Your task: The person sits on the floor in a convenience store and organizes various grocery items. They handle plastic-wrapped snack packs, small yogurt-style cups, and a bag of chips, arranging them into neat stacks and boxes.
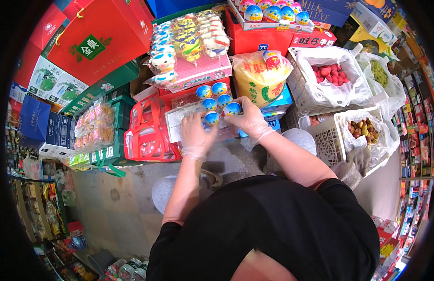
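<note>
My left hand, in a clear plastic glove, has its fingers and thumb around the nearest blue surprise egg. My right hand, gloved the same way, grips another blue surprise egg from its right side. Several more blue eggs stand close together just beyond, over a clear plastic wrapping and a white box. To the right of them is a yellow bag of rice, with a red and blue egg lying on top.
Wrapped character marshmallow lollipops fill a pink box behind. More eggs sit in a tray at the back. White plastic baskets of fruit stand right; a red-trimmed clear bag stands left. Shelves line the right edge.
</note>
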`<state>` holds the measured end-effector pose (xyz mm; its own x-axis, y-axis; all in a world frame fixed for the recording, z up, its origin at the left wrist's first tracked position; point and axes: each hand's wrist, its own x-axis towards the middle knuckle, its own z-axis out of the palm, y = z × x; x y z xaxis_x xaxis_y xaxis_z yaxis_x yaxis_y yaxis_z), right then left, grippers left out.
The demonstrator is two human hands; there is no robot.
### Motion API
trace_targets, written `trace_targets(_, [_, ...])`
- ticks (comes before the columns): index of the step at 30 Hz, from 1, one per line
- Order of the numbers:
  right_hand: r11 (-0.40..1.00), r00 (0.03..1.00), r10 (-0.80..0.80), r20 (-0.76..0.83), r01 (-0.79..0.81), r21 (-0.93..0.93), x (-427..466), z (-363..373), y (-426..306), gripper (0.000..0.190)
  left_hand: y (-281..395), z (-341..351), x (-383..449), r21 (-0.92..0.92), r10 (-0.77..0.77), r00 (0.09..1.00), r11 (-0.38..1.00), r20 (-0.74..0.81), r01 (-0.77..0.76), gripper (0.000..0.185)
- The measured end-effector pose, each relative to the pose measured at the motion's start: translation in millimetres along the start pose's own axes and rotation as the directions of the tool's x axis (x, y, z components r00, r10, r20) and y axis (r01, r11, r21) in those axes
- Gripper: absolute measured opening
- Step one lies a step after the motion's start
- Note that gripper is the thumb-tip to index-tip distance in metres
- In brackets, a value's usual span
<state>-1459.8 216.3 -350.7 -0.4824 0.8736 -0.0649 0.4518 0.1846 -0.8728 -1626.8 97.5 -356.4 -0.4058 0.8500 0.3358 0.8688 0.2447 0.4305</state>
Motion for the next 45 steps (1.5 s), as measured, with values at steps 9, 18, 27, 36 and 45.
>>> trace_targets(9, [0.941, 0.997, 0.072, 0.029, -0.078, 0.329, -1, -13, -3, 0.056, 0, -19, -1, -0.210, -0.142, 0.990, 0.968, 0.005, 0.140, 0.050])
trace_targets(18, [0.641, 0.995, 0.057, 0.081, -0.098, 0.762, -5, -29, -10, 0.043, 3, -16, -1, -0.898, -0.207, 0.926, 0.251, 0.316, 0.362, 0.054])
trace_targets(27, [0.516, 0.988, 0.150, -0.047, -0.038, 0.856, -5, -39, -12, 0.059, 33, -12, 16, -0.895, -0.074, 0.931, 0.260, 0.357, 0.363, 0.050])
trace_targets(36, [0.450, 0.879, 0.078, -0.470, 0.390, 0.803, 11, -75, 6, 0.065, 109, 35, 143, -0.595, -0.051, 0.937, 0.760, 0.345, 0.260, 0.061])
trace_targets(45, [0.469, 0.867, 0.153, -0.473, 0.358, 0.808, 23, -99, 21, 0.042, 138, 77, 222, -0.339, -0.120, 0.881, 0.892, 0.458, 0.298, 0.066])
